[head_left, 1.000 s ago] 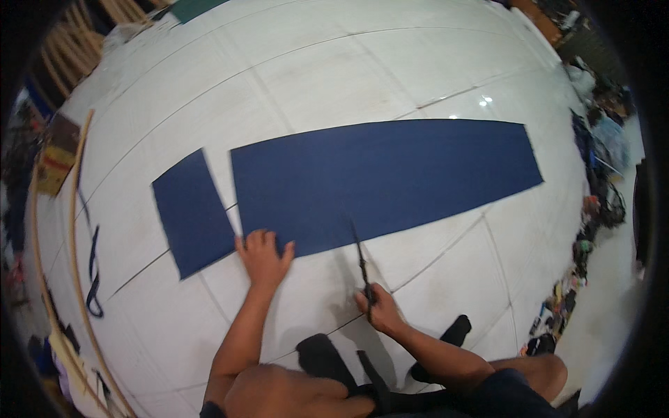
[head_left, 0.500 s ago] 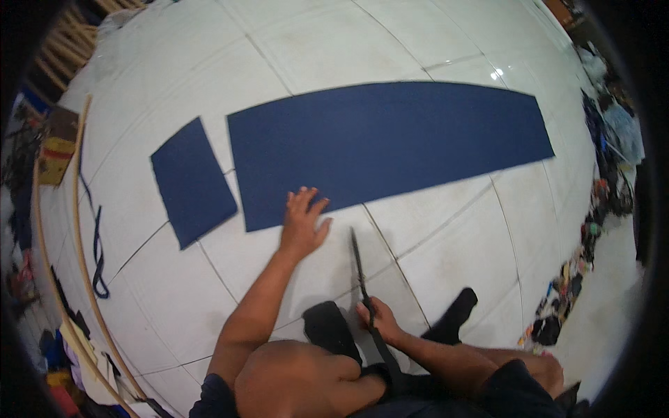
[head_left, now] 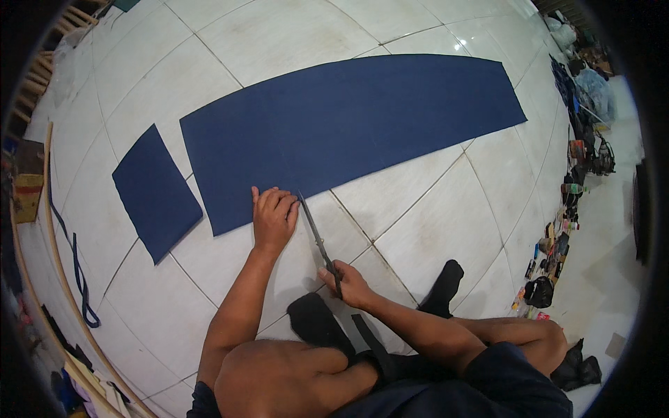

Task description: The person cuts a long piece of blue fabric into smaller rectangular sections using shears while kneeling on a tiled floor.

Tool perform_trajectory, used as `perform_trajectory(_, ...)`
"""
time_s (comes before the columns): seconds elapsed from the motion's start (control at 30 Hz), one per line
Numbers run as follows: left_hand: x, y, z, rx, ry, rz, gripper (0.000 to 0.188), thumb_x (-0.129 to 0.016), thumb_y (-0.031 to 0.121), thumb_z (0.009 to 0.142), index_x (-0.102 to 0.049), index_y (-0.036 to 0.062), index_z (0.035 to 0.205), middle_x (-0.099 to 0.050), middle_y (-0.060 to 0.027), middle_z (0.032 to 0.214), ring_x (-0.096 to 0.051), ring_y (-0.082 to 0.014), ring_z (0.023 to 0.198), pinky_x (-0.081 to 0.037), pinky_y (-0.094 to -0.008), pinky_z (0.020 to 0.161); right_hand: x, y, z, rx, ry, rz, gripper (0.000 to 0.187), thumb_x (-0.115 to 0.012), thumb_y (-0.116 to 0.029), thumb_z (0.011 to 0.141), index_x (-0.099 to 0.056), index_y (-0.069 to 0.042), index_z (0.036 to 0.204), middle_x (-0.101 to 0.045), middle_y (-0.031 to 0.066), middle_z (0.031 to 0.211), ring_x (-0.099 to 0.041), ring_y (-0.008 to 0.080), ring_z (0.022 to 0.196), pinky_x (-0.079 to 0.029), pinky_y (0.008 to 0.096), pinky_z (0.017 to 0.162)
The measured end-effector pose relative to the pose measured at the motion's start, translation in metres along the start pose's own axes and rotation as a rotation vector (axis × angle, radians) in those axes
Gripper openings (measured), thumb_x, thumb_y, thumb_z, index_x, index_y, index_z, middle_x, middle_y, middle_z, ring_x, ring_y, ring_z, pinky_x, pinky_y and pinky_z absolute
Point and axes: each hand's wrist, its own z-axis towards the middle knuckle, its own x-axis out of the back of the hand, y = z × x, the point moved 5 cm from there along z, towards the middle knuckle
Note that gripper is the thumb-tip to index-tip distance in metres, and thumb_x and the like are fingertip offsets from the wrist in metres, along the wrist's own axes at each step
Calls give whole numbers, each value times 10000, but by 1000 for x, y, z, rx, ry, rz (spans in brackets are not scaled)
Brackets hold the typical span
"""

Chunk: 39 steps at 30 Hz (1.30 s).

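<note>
A long navy-blue piece of fabric lies flat on the floor, its far edge curved by the lens. My left hand is at its near edge, fingers bent over the border and closed on it. In my right hand is a pair of dark scissors, the handles inside my fingers. Their blade tips reach the fabric's near edge, right beside my left fingertips. Whether the blades have entered the cloth cannot be made out. A smaller navy-blue fabric piece lies apart on the left.
White floor tiles spread beneath everything. Thin wooden poles and a dark cord lie at the left. Assorted clutter lines the right, including a black bag. My dark-socked foot is close to the scissors.
My right hand has brought the scissors forward to the fabric's edge. My left hand's spread fingers have drawn together on that edge. The view has shifted, moving the fabric left in the picture.
</note>
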Motion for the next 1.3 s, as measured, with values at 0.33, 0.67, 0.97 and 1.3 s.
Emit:
perform_trajectory(0.33,2,1,-1,-28,64,-47,113,-775,87,831,-734,91,936,-695,-44,981,-638,-277,1101,-258,-618,1185,-5,-10,1,12,31,15,583,-600,-571,969,-606,11,927,-598,152,757,-580,262,743,-464,402,699)
perform_trajectory(0.67,2,3,1,-22,64,-35,94,-771,95,833,-738,94,920,-705,-28,969,-643,-263,1088,-240,-633,1188,-3,-18,2,2,58,-34,598,-612,-580,960,-603,14,883,-599,166,740,-573,283,723,-461,411,688)
perform_trajectory(0.97,2,2,0,-19,63,-29,81,-758,95,849,-737,90,927,-714,-34,970,-640,-267,1090,-242,-623,1191,-7,-7,6,-13,80,-15,627,-600,-606,956,-574,5,814,-560,158,678,-551,268,665,-445,426,640)
perform_trajectory(1.3,0,0,-1,-16,45,-38,71,-747,102,862,-738,77,928,-719,-35,964,-635,-269,1095,-241,-620,1193,5,-33,23,100,124,-73,477,-666,-465,977,-561,-35,801,-524,21,623,-529,118,549,-434,292,509)
